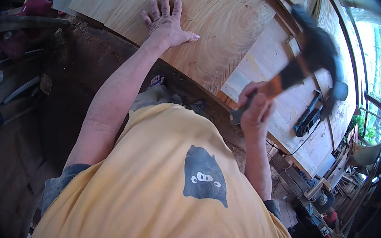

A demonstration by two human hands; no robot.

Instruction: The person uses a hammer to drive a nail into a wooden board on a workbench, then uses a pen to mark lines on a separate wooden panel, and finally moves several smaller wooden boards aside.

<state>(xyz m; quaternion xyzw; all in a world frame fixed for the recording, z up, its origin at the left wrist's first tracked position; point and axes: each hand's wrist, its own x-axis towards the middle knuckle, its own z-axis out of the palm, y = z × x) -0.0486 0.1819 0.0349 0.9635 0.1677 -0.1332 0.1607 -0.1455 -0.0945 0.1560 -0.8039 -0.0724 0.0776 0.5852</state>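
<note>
Hammer (304, 65) in right hand (257, 108), fingers wrapped, points to two o'clock; wood panel (221, 24) lies at its ten o'clock, under left hand (165, 27), fingers spread.

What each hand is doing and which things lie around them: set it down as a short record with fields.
Left hand: palm down on the wood-grained panel, fingers spread
Right hand: closed around the handle of the hammer
Hammer: black and orange, held up, its head blurred
Right of the panel: pale board
On the board: teal-and-black tool, exact kind unclear
Clothing: yellow shirt with a dark printed figure
Far right: jumbled wood pieces
</note>
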